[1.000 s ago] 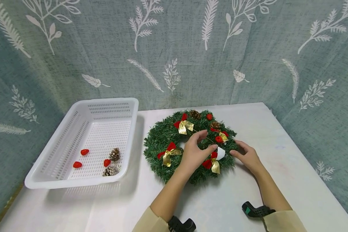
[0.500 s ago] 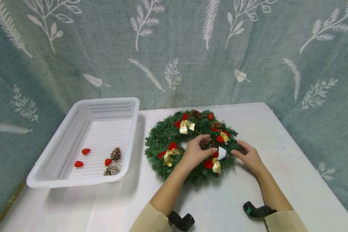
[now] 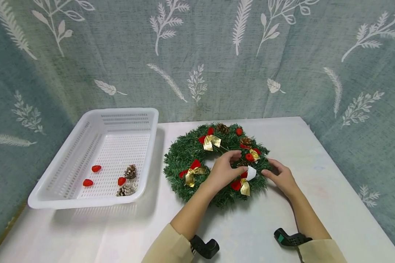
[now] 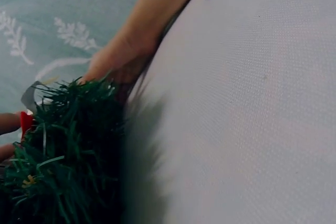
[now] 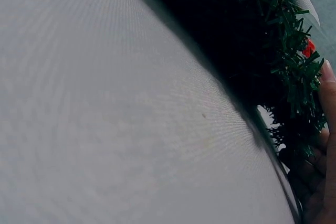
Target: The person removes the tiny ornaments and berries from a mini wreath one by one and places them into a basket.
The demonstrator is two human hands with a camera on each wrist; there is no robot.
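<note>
A green wreath (image 3: 181, 157) lies on the white table, with red and gold bows, pine cones and red berries on it. My left hand (image 3: 222, 173) reaches over its front right part. The thumb tip is right at a small white piece (image 3: 251, 173) beside a red-and-gold bow (image 3: 244, 187); the other fingers bend toward the wreath's inner right side, near a small brown decoration. I cannot tell whether they pinch it. My right hand (image 3: 281, 177) grips the outer right edge of the wreath, thumb on top and fingers partly hidden behind the greenery (image 5: 296, 98).
A white perforated basket (image 3: 52, 171) stands on the left of the table. It holds red berries (image 3: 87, 182) and pine cones (image 3: 130, 171). Behind the table hangs a green curtain (image 3: 125, 54) with white leaf prints. Each wrist wears a black device (image 3: 204, 247).
My left hand has come down and slightly right onto the wreath, and its fingers have moved closer to the thumb. The right hand stays at the wreath's edge.
</note>
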